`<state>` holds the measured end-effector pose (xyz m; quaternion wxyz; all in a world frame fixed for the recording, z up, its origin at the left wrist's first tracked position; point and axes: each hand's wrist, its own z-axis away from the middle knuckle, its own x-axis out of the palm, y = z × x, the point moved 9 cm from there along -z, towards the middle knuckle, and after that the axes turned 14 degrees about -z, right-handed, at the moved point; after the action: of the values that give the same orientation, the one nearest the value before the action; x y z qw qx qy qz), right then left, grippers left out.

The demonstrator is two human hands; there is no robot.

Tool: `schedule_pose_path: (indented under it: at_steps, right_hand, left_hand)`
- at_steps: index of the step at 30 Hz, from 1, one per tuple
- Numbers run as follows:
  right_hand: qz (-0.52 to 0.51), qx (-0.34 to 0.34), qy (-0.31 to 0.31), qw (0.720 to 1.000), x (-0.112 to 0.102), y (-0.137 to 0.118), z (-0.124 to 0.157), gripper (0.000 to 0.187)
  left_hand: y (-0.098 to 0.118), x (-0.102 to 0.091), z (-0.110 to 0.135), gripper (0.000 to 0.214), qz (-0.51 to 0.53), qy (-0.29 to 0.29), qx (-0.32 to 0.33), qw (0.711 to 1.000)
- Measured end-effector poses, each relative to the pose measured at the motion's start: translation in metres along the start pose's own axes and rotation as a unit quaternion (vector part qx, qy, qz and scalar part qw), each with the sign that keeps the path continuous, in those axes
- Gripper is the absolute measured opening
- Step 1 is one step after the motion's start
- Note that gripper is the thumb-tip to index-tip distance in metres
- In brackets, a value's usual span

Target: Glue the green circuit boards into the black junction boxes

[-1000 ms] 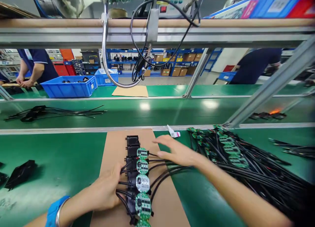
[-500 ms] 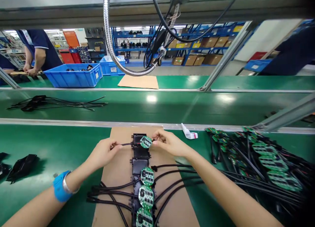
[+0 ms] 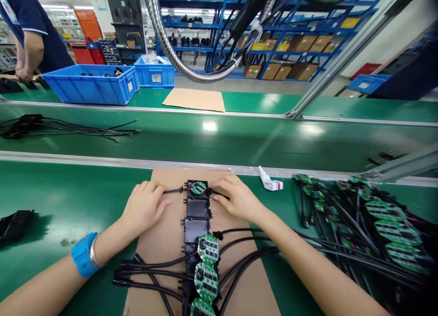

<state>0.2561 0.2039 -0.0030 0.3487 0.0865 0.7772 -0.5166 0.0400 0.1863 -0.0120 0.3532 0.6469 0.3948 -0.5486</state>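
Observation:
At the top of a row of black plastic cases (image 3: 197, 229) lies a small round green circuit board (image 3: 198, 187), inside the furthest case. A black cable (image 3: 174, 190) leaves that case on the left and runs into the curled fingers of my left hand (image 3: 145, 204), whose thumb sticks out apart. On the other side, my right hand (image 3: 237, 197) has its thumb and fingers closed around the board's right-hand cable, largely hidden there. Nearer to me, several cabled boards (image 3: 205, 279) lie over the lower cases. Two middle cases hold no board.
Brown cardboard (image 3: 160, 243) lies under the row. A heap of cabled boards (image 3: 393, 229) fills the right side. A small white bottle (image 3: 270, 181) lies by the rail. Black cables (image 3: 85, 126) rest further back, near blue bins (image 3: 92, 85). Another person (image 3: 37, 33) stands behind, left.
The round board has gone down into the top case from above it. My left thumb has come away from the fingers. The camera view has tilted down.

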Motion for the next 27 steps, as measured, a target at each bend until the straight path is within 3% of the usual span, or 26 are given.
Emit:
schedule_pose_path:
  at_steps: [2, 5, 8, 10, 12, 14, 17, 19, 22, 27]
  right_hand:
    - [-0.006, -0.014, -0.029, 0.999, 0.006, -0.024, 0.015, 0.010]
    - [-0.024, 0.005, -0.123, 0.992, 0.032, -0.053, 0.040, 0.017]
    - [-0.034, 0.025, -0.143, 0.989, 0.047, -0.067, 0.055, 0.024]
    - [-0.048, 0.012, -0.142, 0.989, 0.050, -0.072, 0.057, 0.024]
    - [-0.063, 0.006, -0.135, 0.989, 0.046, -0.068, 0.055, 0.021]
    - [-0.080, 0.017, -0.111, 0.990, 0.034, -0.055, 0.048, 0.020]
    - [-0.051, 0.024, -0.057, 0.997, 0.016, -0.027, 0.038, 0.022]
    - [-0.007, 0.014, -0.028, 0.999, 0.011, -0.011, 0.035, 0.010]
    - [0.032, -0.010, -0.009, 0.999, 0.017, 0.002, 0.035, 0.016]
    - [0.080, -0.035, 0.000, 0.996, 0.025, -0.002, 0.039, 0.022]
  left_hand:
    - [0.020, -0.004, 0.014, 0.021, 0.077, -0.030, 0.062, 0.995]
    - [0.056, 0.001, 0.042, 0.018, 0.215, -0.130, 0.145, 0.957]
    - [0.069, 0.010, 0.058, 0.010, 0.257, -0.201, 0.127, 0.937]
    - [0.068, 0.012, 0.058, 0.006, 0.273, -0.214, 0.106, 0.932]
    - [0.061, 0.004, 0.049, 0.011, 0.276, -0.173, 0.092, 0.941]
    - [0.048, -0.007, 0.034, 0.017, 0.250, -0.096, 0.079, 0.960]
    - [0.031, -0.011, 0.013, 0.022, 0.142, -0.012, 0.060, 0.988]
    - [0.025, -0.004, 0.003, 0.023, 0.074, 0.009, 0.051, 0.996]
    - [0.022, 0.010, -0.004, 0.023, 0.034, 0.015, 0.051, 0.998]
    - [0.026, 0.015, -0.002, 0.020, 0.000, 0.014, 0.074, 0.997]
